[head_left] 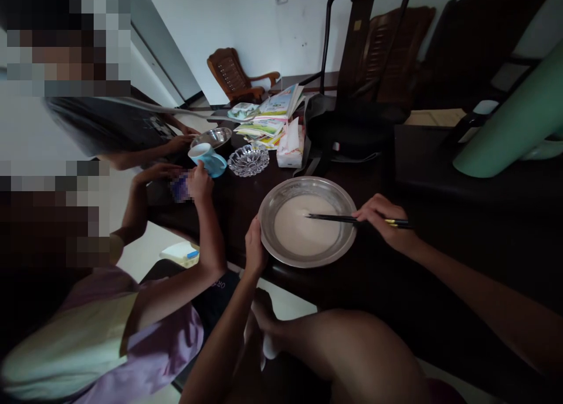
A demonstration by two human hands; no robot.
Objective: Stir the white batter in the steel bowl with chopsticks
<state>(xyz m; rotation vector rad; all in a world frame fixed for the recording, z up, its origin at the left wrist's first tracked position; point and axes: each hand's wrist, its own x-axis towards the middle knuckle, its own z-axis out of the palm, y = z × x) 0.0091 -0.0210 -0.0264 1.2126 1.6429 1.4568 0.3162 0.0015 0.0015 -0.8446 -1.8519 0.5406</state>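
Observation:
A wide metal bowl [308, 187] with a whitish, batter-like liquid [303, 237] sits near the edge of the dark table. My left hand [255, 247] grips the bowl's left rim, its thumb side against the metal. In my right hand [385, 217] is a pair of black chopsticks [329, 217] with gold bands near the back end. Their tips reach into the liquid around its middle. Beyond the bowl stands a glass dish [248, 160] with a cut pattern.
Two other people are on the left; one person's hand [201, 184] touches a light-blue mug [207, 159]. Behind it is another metal bowl [213, 138]. A tissue pack [290, 146], booklets [272, 114] and a black bag [352, 134] lie farther back. A green cylinder [501, 128] is at right.

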